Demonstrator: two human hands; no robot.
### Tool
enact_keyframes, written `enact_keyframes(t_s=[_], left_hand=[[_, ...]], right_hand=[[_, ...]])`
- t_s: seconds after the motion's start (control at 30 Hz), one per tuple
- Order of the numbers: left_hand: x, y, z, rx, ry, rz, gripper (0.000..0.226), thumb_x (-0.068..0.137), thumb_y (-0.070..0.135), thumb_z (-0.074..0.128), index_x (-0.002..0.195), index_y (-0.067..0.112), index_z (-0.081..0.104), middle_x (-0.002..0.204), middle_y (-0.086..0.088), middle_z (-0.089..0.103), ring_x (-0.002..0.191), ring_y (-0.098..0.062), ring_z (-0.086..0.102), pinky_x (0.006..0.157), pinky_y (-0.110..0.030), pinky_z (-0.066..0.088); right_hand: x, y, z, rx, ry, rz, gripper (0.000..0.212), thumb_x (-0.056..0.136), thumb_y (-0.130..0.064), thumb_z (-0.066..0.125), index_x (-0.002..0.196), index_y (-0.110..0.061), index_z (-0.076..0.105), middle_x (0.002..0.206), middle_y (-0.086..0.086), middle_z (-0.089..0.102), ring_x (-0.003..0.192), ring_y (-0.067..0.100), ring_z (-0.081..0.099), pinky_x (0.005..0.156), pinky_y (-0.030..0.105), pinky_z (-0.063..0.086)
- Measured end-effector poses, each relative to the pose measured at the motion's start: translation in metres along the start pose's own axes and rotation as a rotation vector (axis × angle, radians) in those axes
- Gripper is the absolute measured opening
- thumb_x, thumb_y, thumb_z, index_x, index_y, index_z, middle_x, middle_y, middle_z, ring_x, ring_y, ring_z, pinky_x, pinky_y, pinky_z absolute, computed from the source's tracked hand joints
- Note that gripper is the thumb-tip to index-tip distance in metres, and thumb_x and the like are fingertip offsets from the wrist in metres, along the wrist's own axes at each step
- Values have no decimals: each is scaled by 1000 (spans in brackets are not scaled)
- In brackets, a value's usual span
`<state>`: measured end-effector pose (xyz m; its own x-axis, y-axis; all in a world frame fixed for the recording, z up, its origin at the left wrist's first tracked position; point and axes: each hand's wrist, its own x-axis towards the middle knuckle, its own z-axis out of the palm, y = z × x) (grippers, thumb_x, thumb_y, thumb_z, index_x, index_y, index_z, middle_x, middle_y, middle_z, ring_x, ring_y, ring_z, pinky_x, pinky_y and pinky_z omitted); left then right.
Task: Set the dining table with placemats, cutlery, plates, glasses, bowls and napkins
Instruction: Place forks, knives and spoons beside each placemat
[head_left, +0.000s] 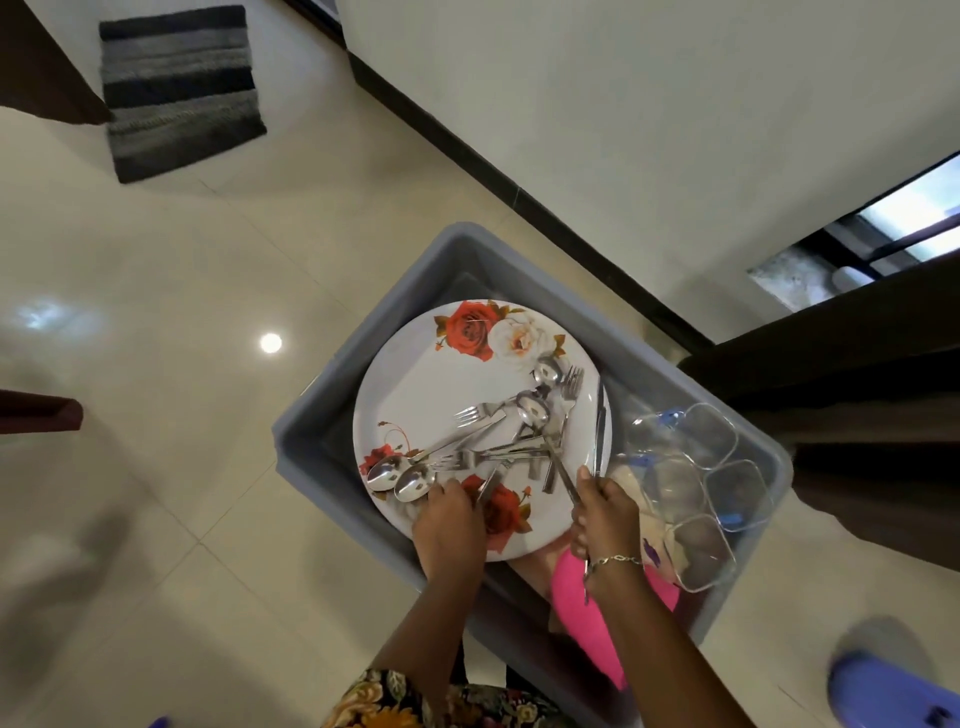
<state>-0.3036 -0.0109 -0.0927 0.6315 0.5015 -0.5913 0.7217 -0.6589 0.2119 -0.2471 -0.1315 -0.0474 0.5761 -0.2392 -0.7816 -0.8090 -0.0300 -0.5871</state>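
Left fingers (441, 491) curled on shiny spoons (410, 483) | right fingers (584, 480) pinching steel handle (563, 480) | round floral plate (441, 374)

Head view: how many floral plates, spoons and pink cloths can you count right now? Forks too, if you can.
Floral plate showing: 1
Spoons, by bowls showing: 4
Pink cloth: 1
Forks: too tangled to count
Total counted: 6
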Motion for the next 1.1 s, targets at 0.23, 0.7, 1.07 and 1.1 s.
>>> enact_keyframes(t_s=[0.23, 0.7, 1.07, 1.1], left_hand=[[-3, -3, -1, -1, -72, 74, 32, 93, 29, 52, 121, 15, 47, 118, -5, 59, 106, -23, 57, 86, -32, 47], [8, -13, -22, -636, -239, -80, 11, 95, 9, 47, 92, 11, 58, 80, -9, 66, 72, -23, 62, 64, -30, 50], [20, -14, -25, -816, -437, -162, 7, 98, 7, 41, 96, 8, 48, 79, -10, 67, 70, -26, 66, 54, -32, 51], [18, -12, -26, -819, -457, -153, 7, 98, 7, 42, 95, 7, 49, 78, -10, 68, 70, -26, 66, 56, -32, 53]], right_hand=[[-3, 30, 12, -112, 53, -83, 17, 88, -22, 61, 73, -16, 54, 61, 0, 56, 48, 10, 41, 49, 23, 30], [7, 44, 57, -388, 165, -51, 21, 79, -3, 64, 75, -15, 46, 80, 4, 56, 80, 23, 55, 75, 30, 43], [17, 45, 66, -406, 165, 15, 23, 80, -16, 68, 81, -13, 46, 72, 1, 52, 72, 22, 52, 64, 27, 39], [18, 46, 66, -392, 148, 17, 26, 79, -16, 69, 76, -14, 44, 71, 1, 53, 73, 24, 54, 67, 31, 43]])
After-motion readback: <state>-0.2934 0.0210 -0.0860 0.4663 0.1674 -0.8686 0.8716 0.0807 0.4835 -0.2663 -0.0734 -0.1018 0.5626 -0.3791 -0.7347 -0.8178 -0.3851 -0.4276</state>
